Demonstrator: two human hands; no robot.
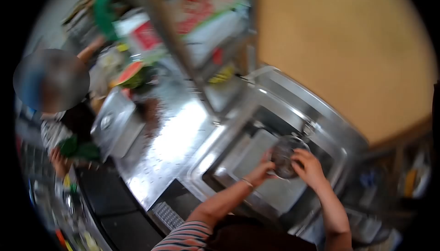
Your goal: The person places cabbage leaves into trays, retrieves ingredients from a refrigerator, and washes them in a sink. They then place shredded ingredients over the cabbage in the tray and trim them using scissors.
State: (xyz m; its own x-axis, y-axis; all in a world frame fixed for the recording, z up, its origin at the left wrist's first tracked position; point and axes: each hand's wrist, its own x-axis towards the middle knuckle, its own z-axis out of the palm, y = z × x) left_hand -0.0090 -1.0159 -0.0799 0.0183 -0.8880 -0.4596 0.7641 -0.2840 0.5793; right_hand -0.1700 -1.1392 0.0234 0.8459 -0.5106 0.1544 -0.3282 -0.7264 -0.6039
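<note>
Over the sink, the left hand grips a round bowl near eight o'clock; the right hand curls near four, pinch unclear.

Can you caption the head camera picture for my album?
Left hand and right hand on a round container over a metal sink.

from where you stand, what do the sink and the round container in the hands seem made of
Sink: likely polished stainless steel; silvery grey with bright streaks.
Round container: perhaps metal or clear plastic, glossy by its bright rim; blur leaves it open.
</note>
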